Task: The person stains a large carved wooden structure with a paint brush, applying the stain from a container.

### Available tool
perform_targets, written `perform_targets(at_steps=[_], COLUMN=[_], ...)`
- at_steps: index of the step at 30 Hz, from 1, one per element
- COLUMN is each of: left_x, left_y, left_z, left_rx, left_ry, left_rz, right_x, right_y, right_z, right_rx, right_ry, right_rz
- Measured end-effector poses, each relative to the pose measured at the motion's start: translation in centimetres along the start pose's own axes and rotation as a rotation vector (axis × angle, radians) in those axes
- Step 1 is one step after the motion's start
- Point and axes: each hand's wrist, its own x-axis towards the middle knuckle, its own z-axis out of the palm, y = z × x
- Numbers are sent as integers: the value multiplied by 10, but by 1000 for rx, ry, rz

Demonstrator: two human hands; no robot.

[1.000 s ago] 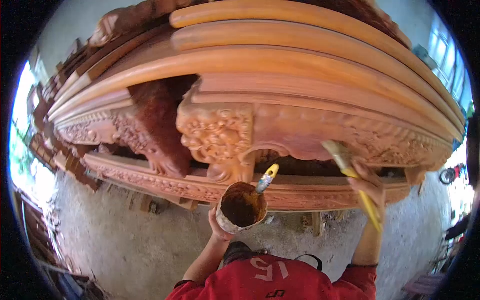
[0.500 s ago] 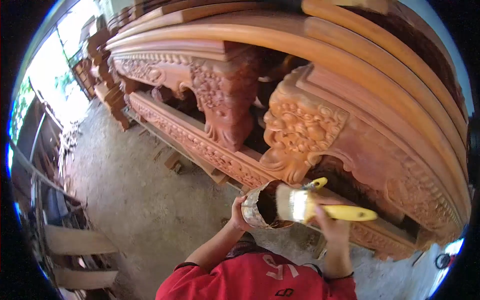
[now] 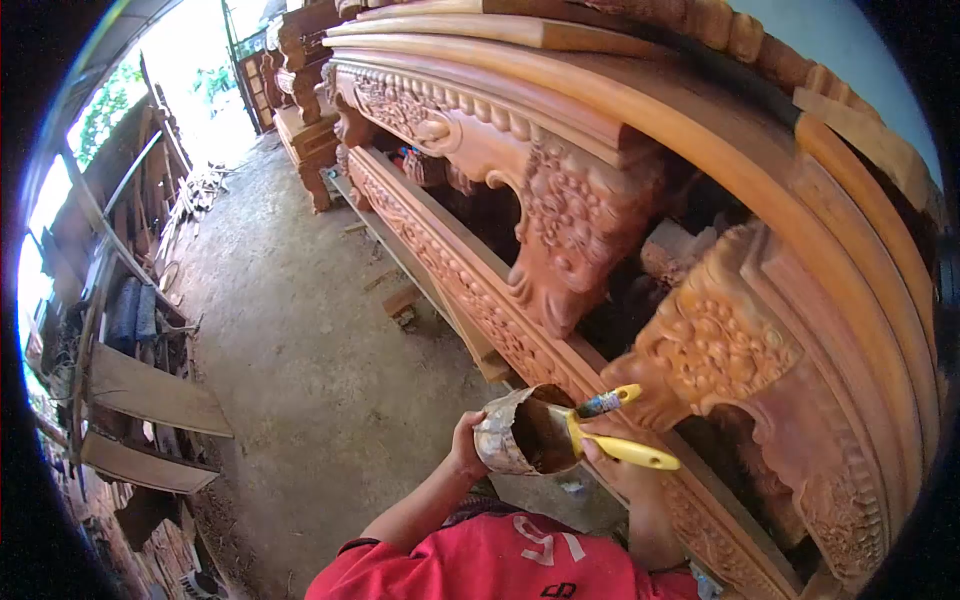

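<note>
My left hand [image 3: 466, 444] is wrapped around a worn, stained can [image 3: 494, 437], tilted so its brown inside shows. In my right hand [image 3: 604, 458] is a wide paintbrush [image 3: 640, 454] by its yellow handle, its bristle end inside the can's mouth. A second, smaller brush [image 3: 606, 402] with a yellow tip and dark, speckled section slants out by the rim; its lower end is hidden. Just beyond the hands stands carved reddish-brown wooden furniture [image 3: 578, 215], with an orange-toned carved leg [image 3: 722, 335] nearest the brush.
A long carved lower rail [image 3: 440, 265] runs close past the can. Wood blocks [image 3: 402, 300] lie on the concrete floor [image 3: 290, 330] beside it. Curved boards [image 3: 155, 390] and scrap wood line the left side. More wooden furniture [image 3: 308, 150] stands farther back.
The wide brush has moved left and down, its bristles passing from in front of the can into its mouth. The view has shifted, so the furniture appears farther right.
</note>
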Motion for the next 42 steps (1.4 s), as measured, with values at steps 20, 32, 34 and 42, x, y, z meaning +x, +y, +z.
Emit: perform_targets(at_steps=[20, 32, 34, 42], left_x=[16, 32, 38, 50], left_y=[170, 220, 227, 244], left_z=[-10, -16, -23, -27], left_rx=[148, 134, 140, 125], left_ry=[48, 18, 13, 9], left_rz=[285, 305, 288, 233], right_x=[165, 171, 176, 152], right_y=[-54, -99, -109, -63], right_z=[44, 8, 13, 70], right_rx=[-473, -798, -1036, -1359], right_ry=[171, 825, 831, 146], right_rz=[-424, -324, -398, -304])
